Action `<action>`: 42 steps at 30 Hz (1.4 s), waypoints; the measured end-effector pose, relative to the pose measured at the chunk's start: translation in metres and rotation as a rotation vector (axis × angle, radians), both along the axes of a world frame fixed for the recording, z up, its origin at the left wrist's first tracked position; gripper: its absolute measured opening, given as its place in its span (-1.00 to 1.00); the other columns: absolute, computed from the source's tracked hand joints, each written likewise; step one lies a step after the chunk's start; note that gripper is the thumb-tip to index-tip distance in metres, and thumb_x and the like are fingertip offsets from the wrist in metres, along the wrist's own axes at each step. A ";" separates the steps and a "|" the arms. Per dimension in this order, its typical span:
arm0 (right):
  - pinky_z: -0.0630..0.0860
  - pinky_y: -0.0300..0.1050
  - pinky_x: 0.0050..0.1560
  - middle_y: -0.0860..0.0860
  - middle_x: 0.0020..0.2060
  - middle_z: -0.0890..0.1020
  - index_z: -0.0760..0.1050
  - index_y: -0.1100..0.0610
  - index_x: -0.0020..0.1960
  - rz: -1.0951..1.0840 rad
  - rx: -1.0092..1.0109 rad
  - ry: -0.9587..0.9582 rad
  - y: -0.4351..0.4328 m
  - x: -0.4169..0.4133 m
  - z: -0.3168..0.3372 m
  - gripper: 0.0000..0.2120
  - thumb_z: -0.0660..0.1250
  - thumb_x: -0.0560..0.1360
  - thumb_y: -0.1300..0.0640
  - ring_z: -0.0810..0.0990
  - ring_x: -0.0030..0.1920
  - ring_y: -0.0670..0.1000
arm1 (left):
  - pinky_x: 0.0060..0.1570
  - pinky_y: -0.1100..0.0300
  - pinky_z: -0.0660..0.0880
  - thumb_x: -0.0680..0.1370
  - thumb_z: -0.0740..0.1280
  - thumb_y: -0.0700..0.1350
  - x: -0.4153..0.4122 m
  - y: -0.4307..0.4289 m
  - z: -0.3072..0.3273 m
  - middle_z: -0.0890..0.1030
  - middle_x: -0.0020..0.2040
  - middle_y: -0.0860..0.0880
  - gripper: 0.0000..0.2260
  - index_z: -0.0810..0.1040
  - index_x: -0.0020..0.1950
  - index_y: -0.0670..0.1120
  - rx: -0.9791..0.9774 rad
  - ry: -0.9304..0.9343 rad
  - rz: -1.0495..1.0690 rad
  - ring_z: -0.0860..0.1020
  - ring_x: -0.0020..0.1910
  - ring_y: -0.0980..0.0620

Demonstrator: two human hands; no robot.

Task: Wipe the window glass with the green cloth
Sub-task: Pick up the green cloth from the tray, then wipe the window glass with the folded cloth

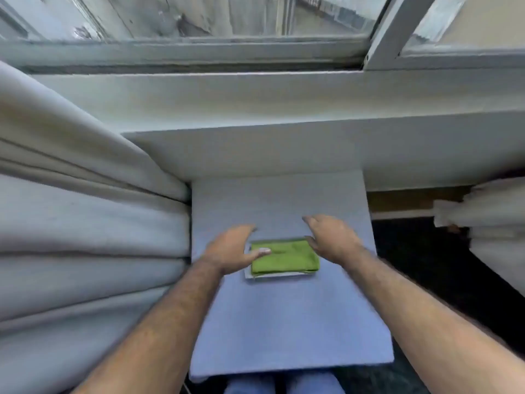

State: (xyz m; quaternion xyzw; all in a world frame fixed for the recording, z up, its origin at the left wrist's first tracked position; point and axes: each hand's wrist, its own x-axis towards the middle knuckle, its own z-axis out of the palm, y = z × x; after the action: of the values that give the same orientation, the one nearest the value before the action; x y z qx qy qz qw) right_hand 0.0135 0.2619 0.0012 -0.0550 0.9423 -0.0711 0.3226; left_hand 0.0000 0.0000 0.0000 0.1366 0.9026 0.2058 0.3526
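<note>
Folded green cloth (285, 256) on a white tray (279, 275), between spread left hand (231, 248) and right hand (332, 240), blue table (284, 331), window (199, 15) above, curtain (71, 209) beside.

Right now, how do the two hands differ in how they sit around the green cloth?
The left hand lies at the green cloth's left edge with its thumb over the fabric; the right hand is at the right edge, and any contact there is unclear. The left hand's fingers point toward the right, the right hand's toward the upper left. Both are open, and neither has lifted the cloth.
</note>
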 end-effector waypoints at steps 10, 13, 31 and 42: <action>0.55 0.11 0.23 0.10 0.37 0.56 0.49 0.14 0.40 0.046 0.146 -0.019 -0.006 0.038 -0.138 -0.63 0.24 0.60 0.19 0.49 0.41 0.20 | 0.55 0.07 0.25 0.71 0.29 0.00 0.037 0.017 -0.153 0.50 0.52 -0.16 -0.56 0.41 0.53 -0.17 -0.107 0.049 -0.048 0.40 0.52 -0.16; 0.50 0.11 0.19 0.11 0.28 0.59 0.51 0.14 0.36 0.050 0.165 0.025 -0.007 0.037 -0.154 -0.64 0.24 0.58 0.27 0.52 0.33 0.22 | 0.32 -0.03 0.44 0.68 0.29 -0.03 0.039 0.022 -0.169 0.59 0.39 -0.07 -0.65 0.48 0.45 -0.06 -0.230 0.198 -0.089 0.47 0.39 -0.15; 0.59 0.04 0.03 0.11 0.13 0.71 0.63 -0.04 0.21 -0.159 0.035 0.062 -0.002 -0.032 0.110 -0.70 0.35 0.54 0.21 0.68 0.14 0.24 | 0.06 0.12 0.58 0.47 0.29 -0.42 -0.048 0.011 0.082 0.76 0.07 -0.10 -0.61 0.72 0.14 -0.06 0.077 0.104 0.195 0.68 0.09 -0.13; 0.62 -0.07 0.14 0.08 0.10 0.79 0.76 0.04 0.21 -0.182 -0.077 0.604 0.005 -0.113 0.446 -0.74 0.51 0.53 0.13 0.73 0.14 0.16 | 0.01 0.12 0.59 0.49 0.39 -0.47 -0.136 -0.002 0.399 0.72 -0.11 -0.11 -0.69 0.75 0.04 -0.12 0.515 0.495 0.426 0.64 -0.09 -0.06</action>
State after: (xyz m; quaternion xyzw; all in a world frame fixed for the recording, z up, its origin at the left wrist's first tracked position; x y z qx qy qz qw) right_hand -0.0995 0.2673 0.4469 -0.0013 0.9931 -0.1158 0.0180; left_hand -0.1361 -0.0018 0.3989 0.0758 0.8872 0.4542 0.0287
